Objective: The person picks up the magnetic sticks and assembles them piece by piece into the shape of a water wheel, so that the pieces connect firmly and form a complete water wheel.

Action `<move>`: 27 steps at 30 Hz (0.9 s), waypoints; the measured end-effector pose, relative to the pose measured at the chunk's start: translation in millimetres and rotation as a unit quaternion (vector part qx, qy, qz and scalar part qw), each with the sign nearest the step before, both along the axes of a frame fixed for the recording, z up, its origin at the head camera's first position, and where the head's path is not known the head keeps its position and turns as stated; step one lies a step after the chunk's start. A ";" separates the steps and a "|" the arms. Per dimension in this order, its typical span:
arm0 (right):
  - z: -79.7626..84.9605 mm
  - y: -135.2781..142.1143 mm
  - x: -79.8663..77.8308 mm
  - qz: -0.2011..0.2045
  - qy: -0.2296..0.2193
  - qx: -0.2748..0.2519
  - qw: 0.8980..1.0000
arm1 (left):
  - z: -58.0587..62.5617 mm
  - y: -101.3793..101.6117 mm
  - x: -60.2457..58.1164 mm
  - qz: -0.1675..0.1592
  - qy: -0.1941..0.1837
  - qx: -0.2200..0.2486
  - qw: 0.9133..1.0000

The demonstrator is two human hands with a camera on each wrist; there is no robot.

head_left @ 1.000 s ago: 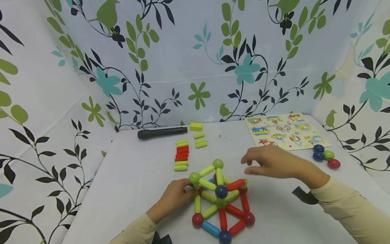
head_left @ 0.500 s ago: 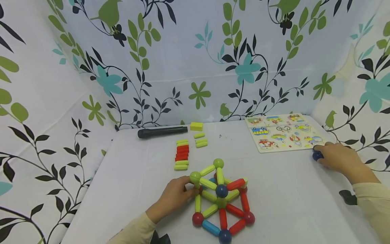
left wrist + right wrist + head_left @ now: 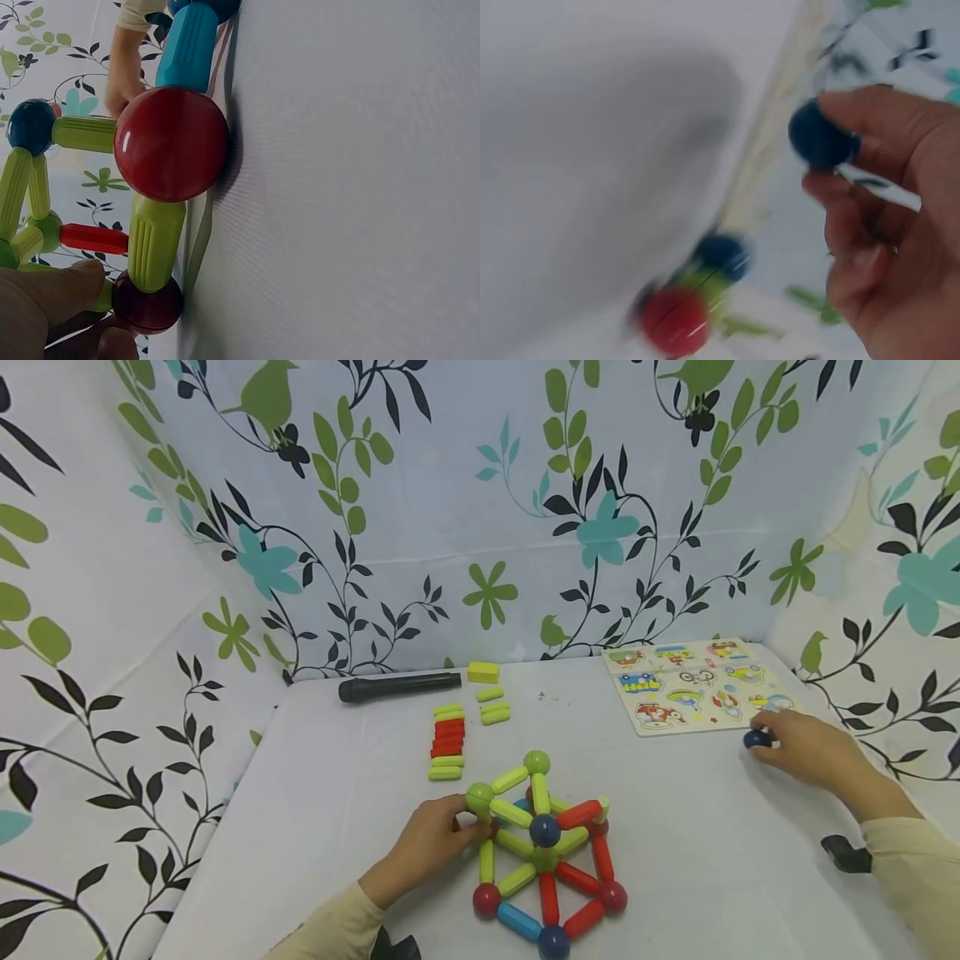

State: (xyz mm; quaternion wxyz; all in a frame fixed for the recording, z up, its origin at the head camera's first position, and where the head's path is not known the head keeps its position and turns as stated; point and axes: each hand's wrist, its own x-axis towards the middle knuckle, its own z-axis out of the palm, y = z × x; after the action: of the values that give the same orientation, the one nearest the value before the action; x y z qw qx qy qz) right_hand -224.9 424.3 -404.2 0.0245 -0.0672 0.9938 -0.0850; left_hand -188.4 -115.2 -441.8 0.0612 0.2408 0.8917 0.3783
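My left hand (image 3: 426, 843) grips the left side of a magnetic ball-and-rod structure (image 3: 544, 860), built from green, red and blue pieces on the table. In the left wrist view, its thumb and fingers close round a green rod beside a dark red ball (image 3: 148, 306); some fingers are partly hidden behind the thumb. At the right, my right hand (image 3: 813, 753) pinches a dark blue ball (image 3: 821, 136) between thumb and fingertips, near the front corner of the picture board. Blurred in the right wrist view, a red ball (image 3: 675, 321), a green ball (image 3: 705, 289) and another blue ball (image 3: 724, 256) lie behind it.
A flat picture puzzle board (image 3: 693, 685) lies at the back right. Red and green rods (image 3: 447, 739) stand in a column beyond the structure, with loose green rods (image 3: 495, 713) beside them. A black microphone (image 3: 400, 686) and a yellow block (image 3: 483, 672) sit along the back edge.
My right hand has gone from above the structure to the balls at the right, taken hold of a blue one and drawn it slightly left. The left hand stays on the structure.
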 end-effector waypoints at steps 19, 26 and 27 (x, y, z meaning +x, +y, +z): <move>39.1 -167.6 34.9 0.275 -0.057 -0.231 0.931 | -2.4 -0.1 -2.8 -0.005 0.010 -0.004 1.000; 34.4 -172.8 34.2 0.277 -0.063 -0.224 0.932 | -1.9 0.0 -2.4 -0.003 0.010 -0.005 1.000; 34.3 -173.6 34.4 0.274 -0.062 -0.225 0.933 | -1.9 -0.1 -2.3 -0.003 0.009 -0.005 1.000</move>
State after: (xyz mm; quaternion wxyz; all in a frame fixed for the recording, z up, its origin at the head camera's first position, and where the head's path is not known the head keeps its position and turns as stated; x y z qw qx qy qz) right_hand -190.6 250.8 -369.9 0.0926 -0.3357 0.8879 -0.3005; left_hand -190.7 -115.3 -443.7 0.0557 0.2462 0.8935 0.3714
